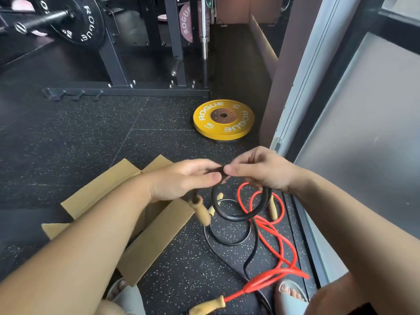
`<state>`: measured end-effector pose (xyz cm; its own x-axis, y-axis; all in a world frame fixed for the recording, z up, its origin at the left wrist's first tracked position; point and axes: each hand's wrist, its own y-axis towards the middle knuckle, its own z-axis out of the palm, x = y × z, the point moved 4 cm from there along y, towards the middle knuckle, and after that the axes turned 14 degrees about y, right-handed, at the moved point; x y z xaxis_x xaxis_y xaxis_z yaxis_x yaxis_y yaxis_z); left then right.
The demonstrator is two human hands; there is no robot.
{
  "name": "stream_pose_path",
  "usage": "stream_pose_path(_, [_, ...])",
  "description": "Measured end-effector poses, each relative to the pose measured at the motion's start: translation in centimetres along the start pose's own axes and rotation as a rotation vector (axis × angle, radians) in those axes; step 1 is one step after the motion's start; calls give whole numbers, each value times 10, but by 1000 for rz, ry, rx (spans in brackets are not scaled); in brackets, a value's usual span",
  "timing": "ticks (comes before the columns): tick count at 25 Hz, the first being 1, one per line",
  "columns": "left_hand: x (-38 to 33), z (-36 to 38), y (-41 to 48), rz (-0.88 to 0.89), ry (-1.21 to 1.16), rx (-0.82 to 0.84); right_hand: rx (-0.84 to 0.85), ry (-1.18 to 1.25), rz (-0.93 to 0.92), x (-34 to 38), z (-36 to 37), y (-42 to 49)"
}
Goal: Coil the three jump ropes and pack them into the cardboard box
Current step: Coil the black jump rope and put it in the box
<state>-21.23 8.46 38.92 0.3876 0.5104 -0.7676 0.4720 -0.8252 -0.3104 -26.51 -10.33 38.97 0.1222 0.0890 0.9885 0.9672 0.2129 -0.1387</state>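
A black jump rope (pixel 241 214) hangs in loops between my hands above the floor. My left hand (pixel 181 180) grips the coil's top, and a wooden handle (pixel 201 210) hangs below its palm. My right hand (pixel 261 171) pinches the same black rope beside my left fingertips. Its loose end trails onto the floor in a ring (pixel 229 242). A red jump rope (pixel 275 244) lies uncoiled on the floor to the right, with one wooden handle (pixel 208 305) near my feet. The open cardboard box (pixel 150 239) sits under my left forearm.
A yellow weight plate (pixel 223 120) lies flat on the speckled rubber floor beyond the hands. A black rack (pixel 127 89) with a barbell stands at the back. A wall and glass panel (pixel 363 133) run along the right. My sandalled feet (pixel 291 294) are at the bottom.
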Motion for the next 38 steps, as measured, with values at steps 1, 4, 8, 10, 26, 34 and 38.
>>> stream_pose_path(1, [-2, 7, 5, 15, 65, -25, 20, -77, -7, -1, 4, 2])
stream_pose_path(4, [-1, 24, 17, 18, 182, -39, -54, -173, -57, -2, 11, 6])
stream_pose_path(8, [-1, 9, 12, 13, -96, -158, -40, 36, -38, -5, 12, 1])
stream_pose_path(10, [0, -2, 8, 34, -158, -259, 108, 201, 22, -11, 22, -5])
stream_pose_path(26, [13, -13, 5, -35, -252, -332, -310, 169, -74, -11, 12, 0])
stream_pose_path(34, [12, 2, 8, -149, -2, -187, -555, -166, 17, -10, 1, 11])
stream_pose_path(38, [19, 8, 12, -160, 107, -244, -532, -182, -74, -16, 7, 24])
